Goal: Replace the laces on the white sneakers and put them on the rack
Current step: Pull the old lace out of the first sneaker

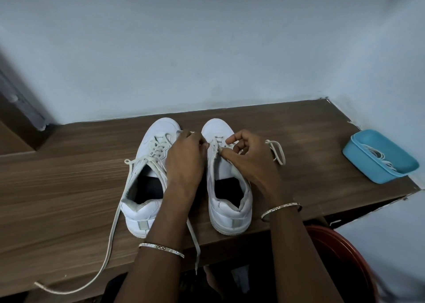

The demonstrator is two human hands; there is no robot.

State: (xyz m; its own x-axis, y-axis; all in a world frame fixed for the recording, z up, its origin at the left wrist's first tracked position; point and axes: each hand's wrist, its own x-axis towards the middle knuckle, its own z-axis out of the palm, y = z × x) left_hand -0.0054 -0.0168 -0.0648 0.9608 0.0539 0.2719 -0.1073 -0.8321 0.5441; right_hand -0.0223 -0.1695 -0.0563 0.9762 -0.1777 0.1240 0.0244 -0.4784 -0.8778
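**Head view: soft work, fine grip**

Nearest you, the left sneaker (140, 213) sits on the counter (57, 199) with its loosened lace (158, 151) trailing over the near edge. Just beyond, your left hand (186, 155) and right hand (248, 158) are both curled, pinching the right sneaker's (230, 210) lace (272, 141) near the toe eyelets. That cord looks light, limp and soft, so take it close to the eyelet. Farther right, a blue tray (363, 164) holds coiled laces (377, 153).
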